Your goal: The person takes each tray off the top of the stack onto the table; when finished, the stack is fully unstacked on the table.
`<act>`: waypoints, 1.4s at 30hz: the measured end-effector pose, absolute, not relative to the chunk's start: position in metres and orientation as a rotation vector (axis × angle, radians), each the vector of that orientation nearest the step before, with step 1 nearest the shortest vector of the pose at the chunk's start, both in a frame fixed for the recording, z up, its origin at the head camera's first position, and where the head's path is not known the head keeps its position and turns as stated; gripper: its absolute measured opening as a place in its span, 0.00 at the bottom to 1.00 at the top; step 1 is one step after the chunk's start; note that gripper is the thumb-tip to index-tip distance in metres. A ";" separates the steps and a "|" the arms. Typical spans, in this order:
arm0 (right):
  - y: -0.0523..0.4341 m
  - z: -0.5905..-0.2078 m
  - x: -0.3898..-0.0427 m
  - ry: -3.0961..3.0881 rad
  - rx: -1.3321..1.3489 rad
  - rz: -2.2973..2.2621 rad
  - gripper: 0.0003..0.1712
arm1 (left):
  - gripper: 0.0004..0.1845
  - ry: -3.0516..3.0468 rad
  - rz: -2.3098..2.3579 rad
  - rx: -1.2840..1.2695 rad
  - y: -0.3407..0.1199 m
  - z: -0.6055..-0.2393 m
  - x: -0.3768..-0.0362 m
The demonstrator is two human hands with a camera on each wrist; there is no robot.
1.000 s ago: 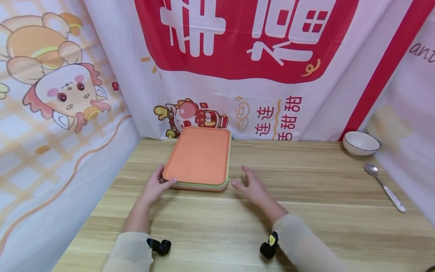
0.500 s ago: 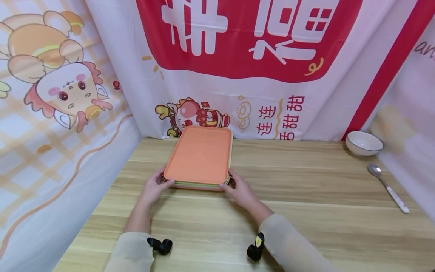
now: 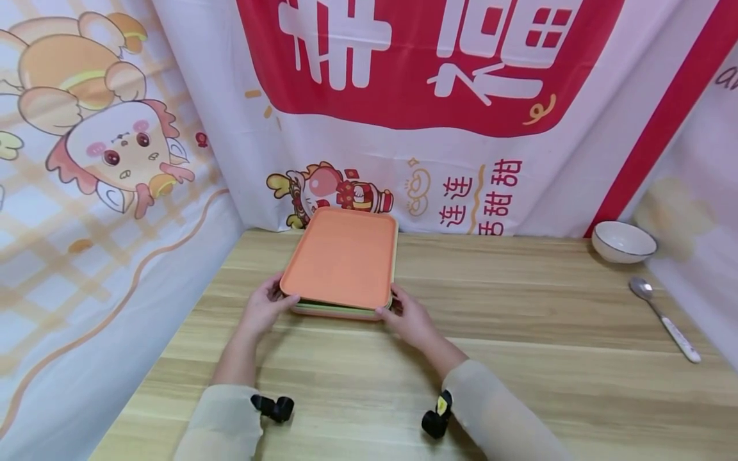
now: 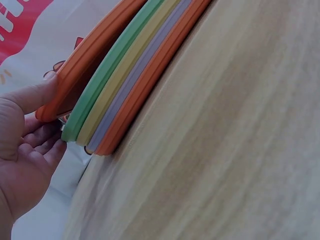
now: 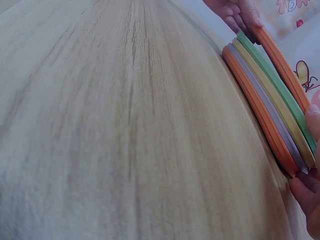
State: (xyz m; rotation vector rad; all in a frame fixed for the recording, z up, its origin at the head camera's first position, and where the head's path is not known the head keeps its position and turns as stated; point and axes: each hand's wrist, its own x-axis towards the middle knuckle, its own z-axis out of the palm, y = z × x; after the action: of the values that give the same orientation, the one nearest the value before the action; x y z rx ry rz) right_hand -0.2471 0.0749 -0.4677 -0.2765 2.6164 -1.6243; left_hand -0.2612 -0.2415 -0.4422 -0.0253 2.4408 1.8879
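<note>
An orange tray (image 3: 343, 259) tops a stack near the back of the table, its near edge raised so a dark gap shows beneath it. My left hand (image 3: 261, 312) grips its near left corner, thumb over the rim. At the near right corner, my right hand (image 3: 412, 322) holds the same tray, thumb at the front edge and fingers along the side. Under it lie a green tray (image 4: 75, 127), a yellow tray (image 4: 93, 131), a purple tray (image 4: 107, 126) and a second orange tray (image 4: 120, 129) at the bottom, seen edge-on in both wrist views.
A white bowl (image 3: 624, 244) with a dark rim stands at the table's back right corner. In front of it lies a spoon (image 3: 665, 322) with a white handle. Printed cloth (image 3: 548, 179) hangs behind the wooden table (image 3: 507, 288) and along its sides.
My right hand has come in from the right to the stack's near right corner. The top orange tray's near edge has risen off the green one, while my left hand stays at its corner.
</note>
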 end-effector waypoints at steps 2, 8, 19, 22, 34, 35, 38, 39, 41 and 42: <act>0.075 -0.467 -0.247 2.609 -0.274 -1.628 0.42 | 0.44 2.448 1.878 -0.028 -0.241 -0.439 -0.261; 0.075 -0.467 -0.249 2.594 -0.284 -1.633 0.42 | 0.43 2.460 1.882 -0.027 -0.239 -0.433 -0.259; 0.074 -0.469 -0.249 2.558 -0.287 -1.657 0.41 | 0.34 2.067 2.311 -0.073 -0.232 -0.442 -0.257; 0.074 -0.470 -0.249 2.562 -0.296 -1.651 0.41 | 0.34 1.980 2.407 -0.124 -0.230 -0.442 -0.254; 0.073 -0.476 -0.250 2.554 -0.309 -1.690 0.41 | 0.25 1.570 2.723 -0.291 -0.255 -0.425 -0.240; 0.073 -0.476 -0.250 2.554 -0.304 -1.691 0.41 | 0.22 1.546 2.754 -0.265 -0.260 -0.424 -0.238; 0.073 -0.476 -0.250 2.563 -0.297 -1.678 0.42 | 0.18 1.517 2.827 -0.165 -0.278 -0.421 -0.232; 0.073 -0.476 -0.250 2.565 -0.292 -1.671 0.42 | 0.17 1.508 2.849 -0.132 -0.284 -0.420 -0.229; 0.074 -0.476 -0.250 2.573 -0.292 -1.656 0.42 | 0.17 1.473 2.900 -0.087 -0.296 -0.419 -0.225; 0.074 -0.476 -0.250 2.578 -0.298 -1.649 0.42 | 0.17 1.462 2.922 -0.072 -0.301 -0.418 -0.222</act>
State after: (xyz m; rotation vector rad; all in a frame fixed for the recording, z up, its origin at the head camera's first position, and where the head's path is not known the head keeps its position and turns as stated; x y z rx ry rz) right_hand -0.2498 0.0739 -0.4763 -0.2978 2.5780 -1.6495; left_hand -0.2223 -0.3011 -0.4181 -0.0720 1.4621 2.9222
